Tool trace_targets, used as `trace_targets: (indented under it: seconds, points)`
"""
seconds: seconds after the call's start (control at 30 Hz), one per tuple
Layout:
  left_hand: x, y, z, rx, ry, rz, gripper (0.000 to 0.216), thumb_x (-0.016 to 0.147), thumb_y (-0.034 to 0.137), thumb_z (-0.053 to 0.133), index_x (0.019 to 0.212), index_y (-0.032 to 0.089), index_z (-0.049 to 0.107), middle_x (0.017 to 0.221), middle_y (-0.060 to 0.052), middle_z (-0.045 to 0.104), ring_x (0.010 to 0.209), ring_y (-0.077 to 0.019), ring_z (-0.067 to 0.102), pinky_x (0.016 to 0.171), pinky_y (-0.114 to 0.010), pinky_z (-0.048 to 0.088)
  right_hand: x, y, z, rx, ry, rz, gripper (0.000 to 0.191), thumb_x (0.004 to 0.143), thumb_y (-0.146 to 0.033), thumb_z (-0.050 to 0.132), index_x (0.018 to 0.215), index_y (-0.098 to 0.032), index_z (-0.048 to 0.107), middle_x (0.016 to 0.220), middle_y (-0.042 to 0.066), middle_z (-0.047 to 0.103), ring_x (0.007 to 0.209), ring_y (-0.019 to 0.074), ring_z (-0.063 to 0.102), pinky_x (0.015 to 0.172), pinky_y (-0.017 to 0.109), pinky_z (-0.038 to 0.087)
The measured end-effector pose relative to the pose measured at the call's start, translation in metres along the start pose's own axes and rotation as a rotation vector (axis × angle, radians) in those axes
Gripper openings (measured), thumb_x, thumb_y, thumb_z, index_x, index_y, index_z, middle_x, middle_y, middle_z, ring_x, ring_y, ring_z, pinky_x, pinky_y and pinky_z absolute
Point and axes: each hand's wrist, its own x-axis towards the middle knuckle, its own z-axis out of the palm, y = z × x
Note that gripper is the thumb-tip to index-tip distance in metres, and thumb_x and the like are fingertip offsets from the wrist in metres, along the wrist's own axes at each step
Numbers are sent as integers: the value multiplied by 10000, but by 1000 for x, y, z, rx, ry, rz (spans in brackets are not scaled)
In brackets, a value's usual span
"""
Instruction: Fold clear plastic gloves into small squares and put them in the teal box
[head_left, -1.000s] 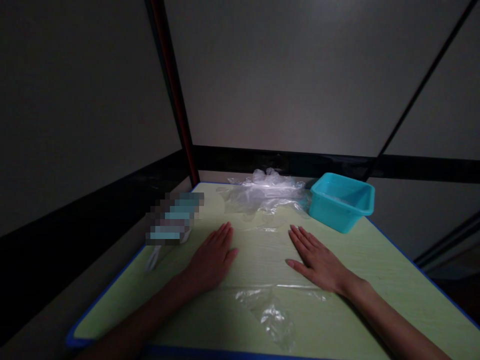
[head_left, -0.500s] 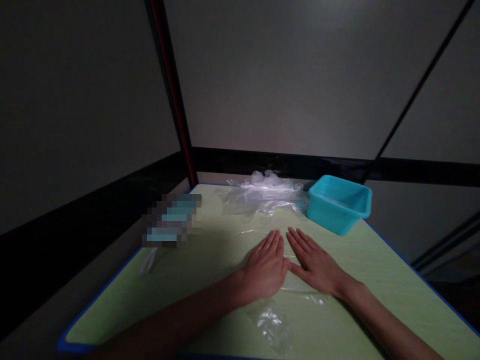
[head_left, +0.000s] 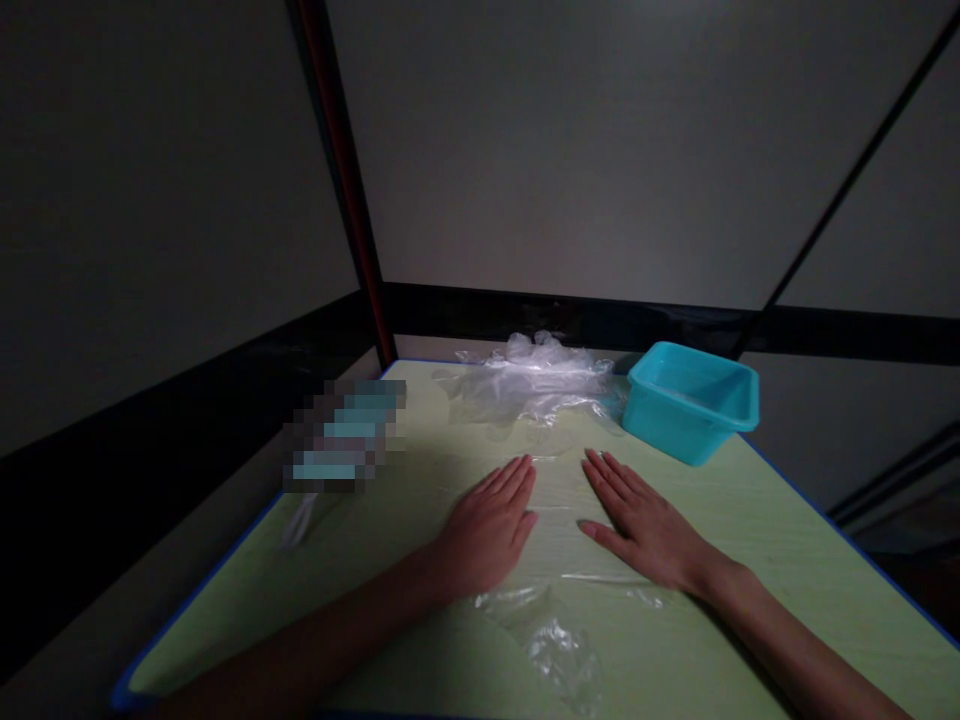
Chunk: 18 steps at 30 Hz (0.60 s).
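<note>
A clear plastic bag (head_left: 559,550) lies spread flat on the table, with its crumpled end towards the near edge. My left hand (head_left: 487,525) rests flat on the left side of the plastic, fingers stretched out and pointing away from me. On the right side my right hand (head_left: 645,525) also lies flat, its fingers extended and the thumb a little apart. A strip of the see-through plastic shows between the two hands. Neither hand grips anything. Beyond them sits a loose heap of clear plastic bags (head_left: 536,380).
A turquoise plastic basin (head_left: 690,400) stands at the table's back right. A blurred-out object (head_left: 345,435) with a pale strap (head_left: 301,520) lies on the left. The light green table (head_left: 247,610) has a blue edge and meets walls behind and to the left.
My left hand has slid left, away from my right hand, which stays almost in place. The gap between them is wider, and more of the plastic shows.
</note>
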Motion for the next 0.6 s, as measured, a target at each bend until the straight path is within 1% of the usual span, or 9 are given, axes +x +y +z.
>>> trace_targets:
  seconds: [0.1, 0.2, 0.4, 0.5, 0.6]
  points:
    - [-6, -7, -3, -13, -10, -13, 488, 886, 293, 289, 1327, 90, 254, 1405, -86, 214, 1293, -156, 167, 1053, -293, 179, 0, 0, 0, -3, 3, -2, 702, 843, -565, 280, 1370, -118, 154, 1413, 99, 142, 1294, 244, 108, 1041, 411, 219]
    - [-7, -9, -5, -17, -8, -22, 490, 885, 304, 286, 1328, 97, 251, 1403, -80, 224, 1293, -156, 168, 1051, -295, 183, 2, 2, 0, 2, 11, -11, 698, 845, -562, 279, 1375, -134, 128, 1416, 86, 136, 1297, 235, 95, 1044, 406, 214]
    - [-1, -7, -3, 6, 6, -39, 473, 899, 305, 252, 1316, 82, 276, 1402, -89, 225, 1294, -155, 166, 1053, -286, 160, 11, 8, -3, -20, -49, -21, 740, 835, -588, 265, 1358, -71, 182, 1411, 124, 124, 1297, 237, 83, 1049, 387, 196]
    - [-2, -9, -3, -1, 2, -44, 496, 891, 331, 294, 1323, 90, 268, 1405, -87, 216, 1294, -155, 169, 1054, -290, 157, 11, 8, -3, -24, -54, -24, 738, 839, -583, 258, 1358, -64, 177, 1411, 126, 117, 1297, 239, 80, 1047, 389, 200]
    - [-7, -17, -5, -16, -12, -56, 548, 866, 402, 352, 1332, 128, 260, 1410, -73, 207, 1295, -172, 169, 1052, -317, 158, 10, 10, -1, -17, -28, -35, 724, 840, -580, 265, 1362, -86, 175, 1411, 114, 128, 1297, 237, 88, 1043, 395, 210]
